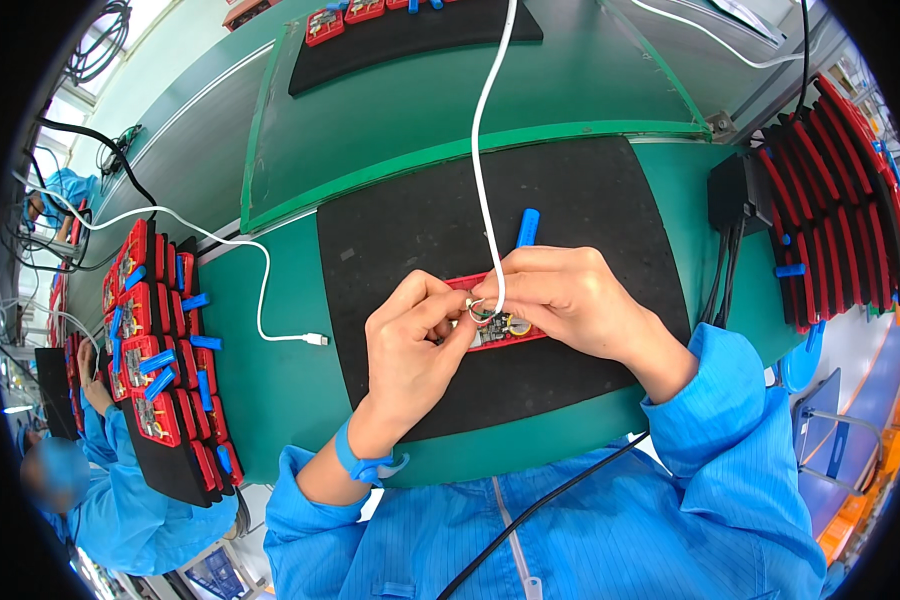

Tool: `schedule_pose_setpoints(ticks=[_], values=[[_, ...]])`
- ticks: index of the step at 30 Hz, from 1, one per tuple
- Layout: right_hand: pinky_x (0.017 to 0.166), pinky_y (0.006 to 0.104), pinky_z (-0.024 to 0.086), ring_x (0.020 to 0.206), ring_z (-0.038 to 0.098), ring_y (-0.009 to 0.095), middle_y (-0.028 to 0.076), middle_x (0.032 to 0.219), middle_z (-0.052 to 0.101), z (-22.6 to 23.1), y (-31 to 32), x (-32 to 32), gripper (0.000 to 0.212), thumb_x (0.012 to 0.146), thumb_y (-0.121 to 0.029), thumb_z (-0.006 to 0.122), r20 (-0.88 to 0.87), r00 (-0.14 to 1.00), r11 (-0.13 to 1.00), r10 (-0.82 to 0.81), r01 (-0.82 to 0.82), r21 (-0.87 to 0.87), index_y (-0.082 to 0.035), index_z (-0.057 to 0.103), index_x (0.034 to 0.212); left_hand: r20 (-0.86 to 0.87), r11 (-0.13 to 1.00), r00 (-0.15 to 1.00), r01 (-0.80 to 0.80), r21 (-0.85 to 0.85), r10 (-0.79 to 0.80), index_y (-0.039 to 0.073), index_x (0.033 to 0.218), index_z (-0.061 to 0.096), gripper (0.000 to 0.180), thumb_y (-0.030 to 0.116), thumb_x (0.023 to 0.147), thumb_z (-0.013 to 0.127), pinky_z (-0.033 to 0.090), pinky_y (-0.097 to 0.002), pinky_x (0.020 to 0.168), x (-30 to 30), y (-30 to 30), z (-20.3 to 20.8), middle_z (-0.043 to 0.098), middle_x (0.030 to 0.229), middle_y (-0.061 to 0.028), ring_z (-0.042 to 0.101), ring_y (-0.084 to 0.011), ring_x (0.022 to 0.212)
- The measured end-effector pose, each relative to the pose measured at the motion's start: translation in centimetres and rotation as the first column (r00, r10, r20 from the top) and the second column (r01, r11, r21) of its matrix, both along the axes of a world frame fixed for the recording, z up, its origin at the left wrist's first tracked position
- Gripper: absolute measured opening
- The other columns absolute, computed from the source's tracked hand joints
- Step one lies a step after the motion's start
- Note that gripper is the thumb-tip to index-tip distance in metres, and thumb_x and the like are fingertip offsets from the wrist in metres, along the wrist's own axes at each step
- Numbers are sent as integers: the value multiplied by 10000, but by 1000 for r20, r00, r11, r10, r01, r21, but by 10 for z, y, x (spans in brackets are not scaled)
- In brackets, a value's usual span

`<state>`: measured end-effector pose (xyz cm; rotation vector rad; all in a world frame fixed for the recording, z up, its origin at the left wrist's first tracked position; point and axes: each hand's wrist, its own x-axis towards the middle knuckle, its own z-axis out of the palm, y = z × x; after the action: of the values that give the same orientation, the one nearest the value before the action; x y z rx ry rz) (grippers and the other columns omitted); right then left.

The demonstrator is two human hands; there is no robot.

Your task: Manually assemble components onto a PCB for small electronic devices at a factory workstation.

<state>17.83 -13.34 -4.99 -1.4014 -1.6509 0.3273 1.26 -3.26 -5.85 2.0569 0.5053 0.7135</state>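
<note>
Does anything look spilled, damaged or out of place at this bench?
Nothing looks spilled or damaged, though the left hand and right hand hide part of the red tray. One mild oddity: on the left, a white cable's connector lies loose on the green tabletop, plugged into nothing.

This looks like an electronics assembly workshop: left of the left hand [410,345], red trays [177,425] of circuit boards [158,410] are stacked at a green bench [260,420]; more red-and-black stacks [835,240] stand past the right hand [575,300]. Farther left, a co-worker [135,510] wears blue work clothes [175,535] matching the person's own.
</note>
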Motion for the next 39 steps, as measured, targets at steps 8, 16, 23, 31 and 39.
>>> schedule_pose_setpoints(ticks=[8,16,23,31,39], values=[[600,332,538,724,665,252,79,835,660,4,3,3,163,774,-56,713,44,998,999,40,-39,-27,-41,701,936,9,998,1000,12,66,-13,-28,840,671,135,-88,721,689,407,-227,466,1,-1,2,539,734,-32,504,-72,534],[599,334,539,717,662,254,87,820,658,5,3,4,142,778,-60,713,42,998,998,42,-40,-46,-24,699,915,-46,995,999,0,99,5,-35,802,663,104,-69,717,713,410,-245,458,3,-3,9,524,711,-45,516,-94,516],[605,332,540,711,661,256,96,817,659,7,3,5,140,782,-59,713,45,999,997,30,-26,-78,-19,698,915,-104,980,994,0,200,21,-23,780,656,103,-65,696,700,429,-303,483,6,-4,12,516,706,-65,540,-175,534],[603,331,542,713,662,253,89,818,662,6,3,4,150,772,-56,717,57,998,998,41,-38,-56,-24,701,918,-126,975,992,4,224,24,-13,760,647,84,-41,700,698,452,-351,518,5,-5,13,526,719,-80,565,-235,567],[592,372,501,677,612,272,95,729,587,0,5,3,86,792,-73,680,41,998,997,44,-46,56,-17,674,857,-145,970,989,3,243,33,-15,767,642,89,-45,706,699,465,-349,537,5,-5,16,536,732,-80,579,-243,592]])
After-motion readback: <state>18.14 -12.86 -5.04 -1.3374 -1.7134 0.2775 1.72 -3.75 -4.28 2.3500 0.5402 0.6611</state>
